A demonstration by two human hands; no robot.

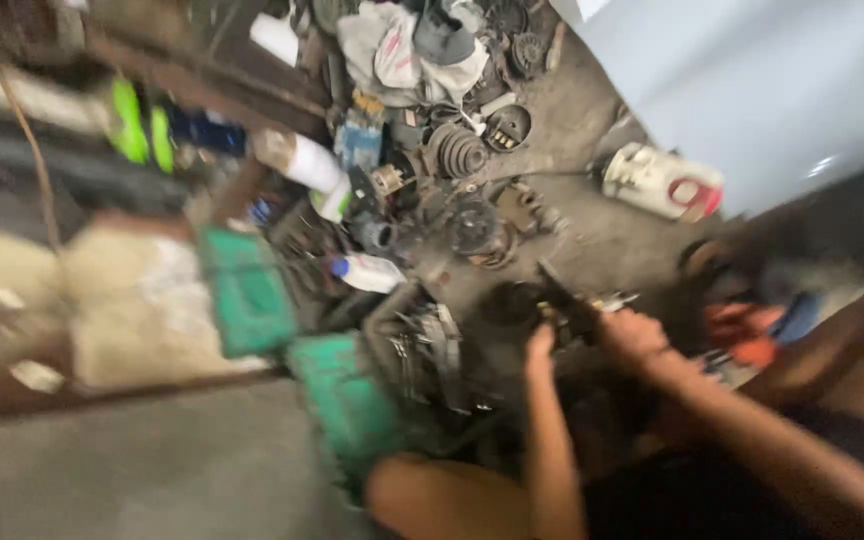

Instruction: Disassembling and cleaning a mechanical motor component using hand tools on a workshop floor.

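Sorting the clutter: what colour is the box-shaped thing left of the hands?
Green box, shown in the head view.

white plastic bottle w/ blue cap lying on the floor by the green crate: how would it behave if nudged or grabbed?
The white bottle lies on its side on the gritty concrete floor, so a nudge would probably roll it, though nearby metal parts may stop it. It looks like thin plastic, likely light and slightly squeezable; its fill level cannot be seen. The greasy-looking surroundings suggest it may be slippery.
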